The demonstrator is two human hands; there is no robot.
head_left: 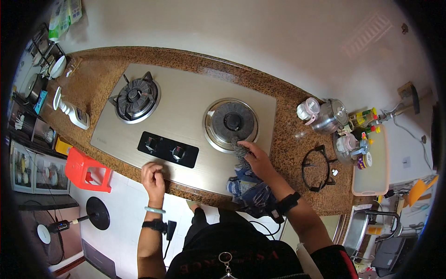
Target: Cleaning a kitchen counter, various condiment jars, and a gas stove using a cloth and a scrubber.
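Note:
A steel wool scrubber [240, 152] is pinched in my right hand [257, 159], against the lower rim of the right gas burner [232, 122], which has no pan support on it. Beneath that hand a blue patterned cloth [245, 186] lies bunched on the front of the gas hob [181, 94]. My left hand [153, 176], loosely curled with nothing seen in it, is at the hob's front edge, below the black knob panel [168, 149]. The left burner [134, 97] carries its black pan support. The other pan support [317, 169] lies on the granite counter to the right.
A white spray bottle [75, 113] lies on the left of the counter. A steel kettle [329, 117], jars and bottles stand at the right, beside a pale tray [371, 164]. A sink [356, 232] is at lower right, a red plastic stool [87, 171] at lower left.

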